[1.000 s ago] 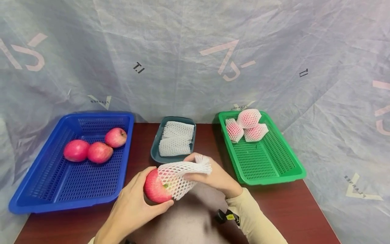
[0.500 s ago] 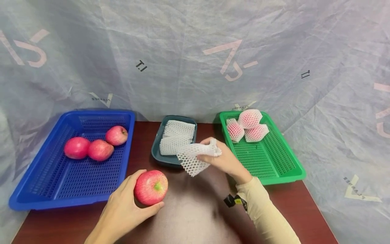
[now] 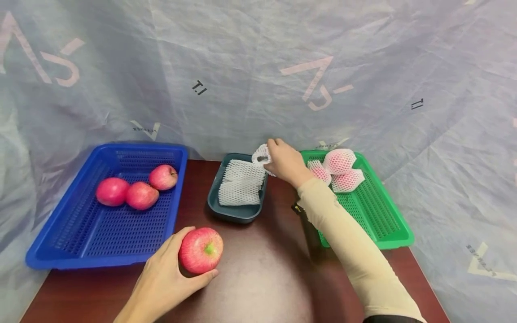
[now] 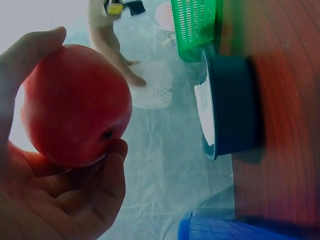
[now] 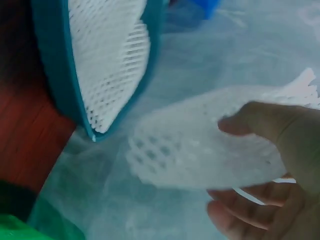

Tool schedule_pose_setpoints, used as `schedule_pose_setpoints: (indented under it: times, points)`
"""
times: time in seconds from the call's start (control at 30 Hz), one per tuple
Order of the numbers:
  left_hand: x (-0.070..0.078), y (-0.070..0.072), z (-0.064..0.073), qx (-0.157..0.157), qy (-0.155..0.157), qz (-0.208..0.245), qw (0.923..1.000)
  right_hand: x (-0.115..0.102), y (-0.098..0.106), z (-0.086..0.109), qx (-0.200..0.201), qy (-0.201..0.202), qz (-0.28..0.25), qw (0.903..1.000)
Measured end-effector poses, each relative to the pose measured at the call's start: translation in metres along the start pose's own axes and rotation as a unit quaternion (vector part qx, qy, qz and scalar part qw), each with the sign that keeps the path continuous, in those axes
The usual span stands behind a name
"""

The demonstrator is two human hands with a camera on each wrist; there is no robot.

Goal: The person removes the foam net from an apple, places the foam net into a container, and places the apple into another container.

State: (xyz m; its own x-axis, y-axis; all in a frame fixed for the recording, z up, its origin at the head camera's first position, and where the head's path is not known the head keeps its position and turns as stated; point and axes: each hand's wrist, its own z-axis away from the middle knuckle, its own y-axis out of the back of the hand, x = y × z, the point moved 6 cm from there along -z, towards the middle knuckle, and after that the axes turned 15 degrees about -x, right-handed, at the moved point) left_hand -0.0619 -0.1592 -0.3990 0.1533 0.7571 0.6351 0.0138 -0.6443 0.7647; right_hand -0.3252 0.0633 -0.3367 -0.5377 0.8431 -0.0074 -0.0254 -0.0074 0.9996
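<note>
My left hand point(image 3: 163, 276) grips a bare red apple point(image 3: 200, 250) over the near part of the table, its green-tinged hollow turned up. In the left wrist view, thumb and fingers curl round the apple point(image 4: 75, 105). My right hand point(image 3: 286, 162) reaches to the back, between the dark teal tray point(image 3: 234, 216) and the green basket. It pinches a white foam fruit net point(image 5: 190, 145), thumb on top and fingers beneath, with the net's mesh end hanging free. More white foam nets point(image 3: 242, 184) lie flat in the tray, just left of this hand.
A blue basket point(image 3: 182, 190) with several bare apples point(image 3: 142, 195) stands at the left. The green basket point(image 3: 383, 197) at the right holds net-wrapped apples point(image 3: 339, 161), and my right sleeve point(image 3: 347, 242) crosses over its near left side. A grey cloth point(image 3: 242, 80) hangs behind the table.
The foam net has come off the apple in my left hand. My right hand has carried it away, up and back past the tray. The left hand keeps hold of the apple.
</note>
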Motion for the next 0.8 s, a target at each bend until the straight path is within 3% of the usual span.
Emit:
schedule_pose_setpoints:
  times: [0.17, 0.3, 0.4, 0.57, 0.67, 0.8]
  points:
    - [-0.001, 0.001, 0.001, 0.003, -0.002, -0.001, 1.0, -0.026, -0.025, -0.034, 0.068, 0.017, 0.146, 0.9868]
    - [-0.003, 0.002, 0.002, -0.005, 0.01, -0.001, 0.9999, -0.043, -0.055, -0.055, 0.081, 0.003, 0.205, 0.9754]
    - [-0.004, 0.002, 0.003, -0.011, 0.016, -0.001, 0.9998, -0.052, -0.076, -0.066, 0.013, -0.006, 0.213, 0.9768]
    - [-0.005, 0.003, 0.002, -0.008, 0.012, -0.003, 0.9999, -0.058, -0.103, -0.072, -0.148, -0.011, 0.159, 0.9761]
    - [-0.006, 0.005, 0.002, -0.002, 0.007, -0.003, 1.0, -0.056, -0.109, -0.072, -0.184, -0.01, 0.134, 0.9736]
    - [-0.008, 0.005, 0.004, 0.004, 0.0, -0.003, 1.0, -0.055, -0.11, -0.07, -0.197, 0.011, 0.13, 0.9717]
